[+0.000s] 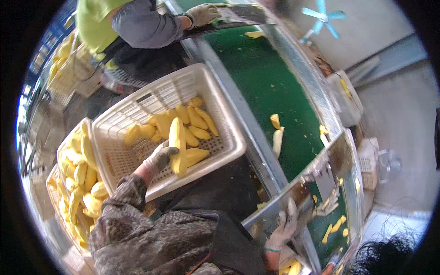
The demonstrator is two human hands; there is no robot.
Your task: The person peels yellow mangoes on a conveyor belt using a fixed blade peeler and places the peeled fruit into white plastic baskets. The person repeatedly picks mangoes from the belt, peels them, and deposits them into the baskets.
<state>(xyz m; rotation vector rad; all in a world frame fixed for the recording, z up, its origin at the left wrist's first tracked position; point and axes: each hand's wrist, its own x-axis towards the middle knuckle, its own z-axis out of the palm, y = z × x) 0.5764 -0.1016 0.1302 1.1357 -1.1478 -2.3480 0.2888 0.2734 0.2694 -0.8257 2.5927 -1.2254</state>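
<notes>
My left hand (160, 156), in a pale knitted glove with dark fingertips, grips a long yellow peeled piece of produce (177, 147) above a white plastic crate (237, 146). Several more yellow pieces (197, 118) lie on the crate's slotted bottom. My right hand (285, 225), in a whitish glove, is low at the right, beside a wet metal board (299, 196) set across a green conveyor belt (268, 82). Its fingers are apart and nothing shows in it.
Crates (90, 137) heaped with yellow produce stand at the left. A metal rail (237, 99) runs between my crate and the belt, which carries scraps (277, 141). At the top, a co-worker's gloved hand (204, 15) rests at another board. Another person's fingers (329, 269) show at the bottom right.
</notes>
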